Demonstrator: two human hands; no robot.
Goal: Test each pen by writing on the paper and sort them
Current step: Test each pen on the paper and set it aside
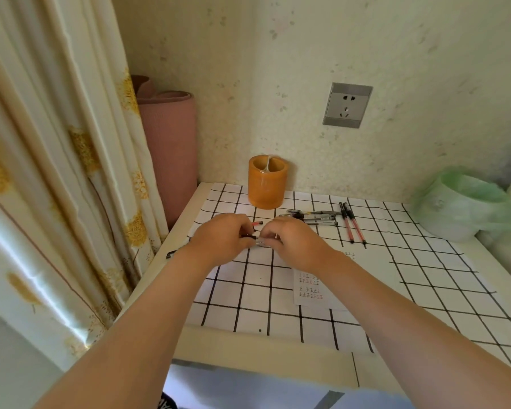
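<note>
My left hand (pixel 222 236) and my right hand (pixel 292 240) meet over the far left of the checked tablecloth (pixel 425 290), both closed on a pen (pixel 255 242) held between them; only its dark and silver middle shows. A red pen end (pixel 257 223) pokes out behind my left hand. Several black and clear pens (pixel 313 217) lie in a bunch behind my right hand. Two red pens (pixel 353 222) lie side by side to their right. A white paper (pixel 310 290) with rows of red and black test marks lies under my right forearm.
An orange two-compartment holder (pixel 267 182) stands at the back by the wall. A bin lined with a green bag (pixel 466 205) sits at the right edge. A rolled pink mat (pixel 171 149) and curtain (pixel 56 172) stand left. Another dark pen (pixel 174 252) lies at the table's left edge.
</note>
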